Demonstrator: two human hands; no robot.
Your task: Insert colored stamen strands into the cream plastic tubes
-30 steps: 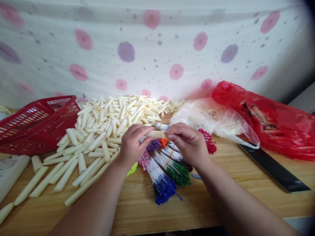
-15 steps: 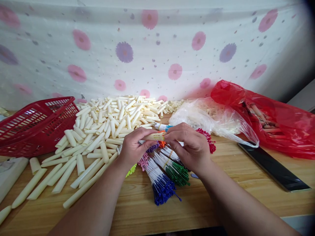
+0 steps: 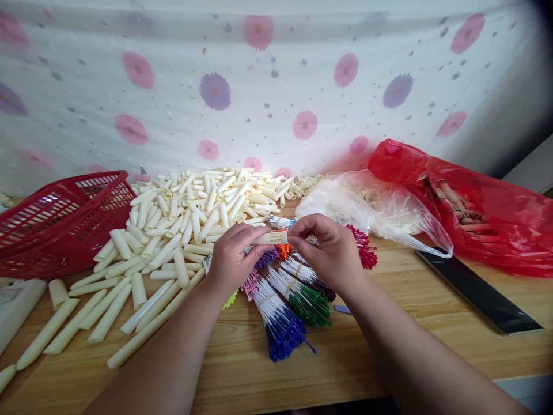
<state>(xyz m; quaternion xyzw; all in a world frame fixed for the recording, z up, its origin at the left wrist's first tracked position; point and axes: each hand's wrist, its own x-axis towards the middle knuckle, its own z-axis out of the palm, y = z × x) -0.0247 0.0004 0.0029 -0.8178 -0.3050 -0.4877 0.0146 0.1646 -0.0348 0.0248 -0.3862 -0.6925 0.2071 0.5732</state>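
Observation:
A cream plastic tube [image 3: 275, 237] with slots near its right end lies level between my hands, above the table. My left hand [image 3: 233, 255] is closed around its left part, thumb along the near side. My right hand [image 3: 329, 255] has thumb and fingertips pinched at the tube's right end; whether anything small sits between them is hidden. Below the hands are rubber-banded bundles of white sticks with coloured tips: blue [image 3: 283, 331], green [image 3: 311, 302], pink [image 3: 249, 285], purple [image 3: 265, 258], orange [image 3: 284, 251] and red [image 3: 363, 248].
A heap of cream tubes [image 3: 194, 213] spreads across the back and left of the wooden table [image 3: 242, 380]. A red plastic basket [image 3: 64, 230] stands at left. To the right are a clear plastic bag [image 3: 337, 199], a red bag [image 3: 510, 225] and a flat black object [image 3: 479, 293].
My right fingers have shifted at the tube's end, leaving more of its slotted part showing. My left hand keeps its hold. The whole view has moved slightly.

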